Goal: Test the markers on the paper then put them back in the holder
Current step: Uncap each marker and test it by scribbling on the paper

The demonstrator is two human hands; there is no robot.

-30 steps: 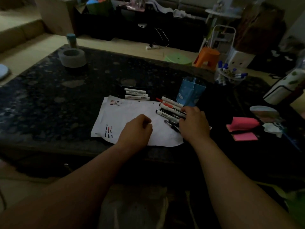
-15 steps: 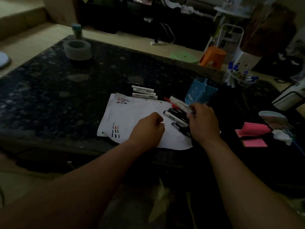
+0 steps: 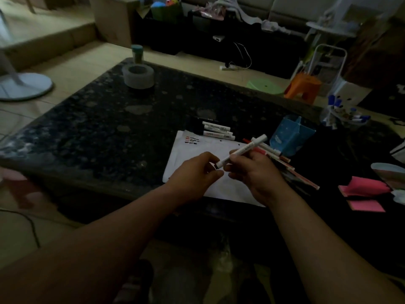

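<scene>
- Right hand (image 3: 256,172), head view: I note the fingers curled round a white marker (image 3: 243,150), which is held clear of the paper (image 3: 197,148) and slants from a dark lower end up toward the holder (image 3: 291,134).
- Left hand (image 3: 195,174): forefinger and thumb are curled at the marker's dark lower end. I cannot tell whether they close on it.
- Paper: lies at the near edge of the tabletop (image 3: 87,128), with short ink strokes near its far left corner.
- Holder: blue, upright, just beyond the paper's far right corner.
- Three markers (image 3: 217,131): side by side along the paper's far edge.
- Loose markers (image 3: 293,172): heaped at the paper's right edge, partly behind the right hand.
- Tape roll (image 3: 138,76): near the far left corner.
- Pink notes (image 3: 363,189): toward the right edge.
</scene>
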